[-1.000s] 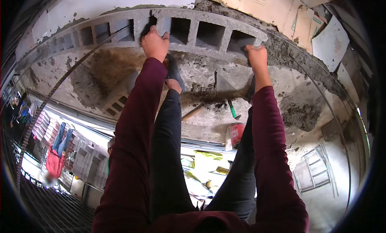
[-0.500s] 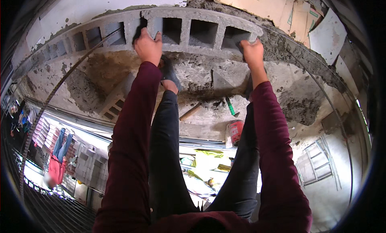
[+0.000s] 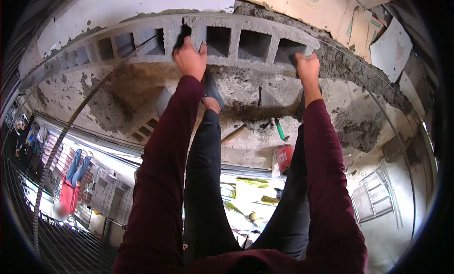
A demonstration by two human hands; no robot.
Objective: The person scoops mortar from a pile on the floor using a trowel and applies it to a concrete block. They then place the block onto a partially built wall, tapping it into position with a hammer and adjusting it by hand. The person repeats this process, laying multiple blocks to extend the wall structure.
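Observation:
A grey hollow concrete block with three open cells facing me sits at the end of a row of similar concrete blocks. My left hand grips its left end, fingers reaching into the dark gap beside the neighbouring block. At the opposite end my right hand is closed around the outer wall, with some fingertips hidden. Wet grey mortar spreads to the right of the block. Below it, a trowel with a green handle lies near a wooden stick.
A steel rod curves past the row on the left; another rod runs down the right. A red can stands by my right leg. Further off are a ladder and a person in red. Cardboard lies beyond the blocks.
The whole view has shifted, so the scene sits slightly further right and lower. Both hands keep the same hold on the block, which shows no clear movement against its neighbours.

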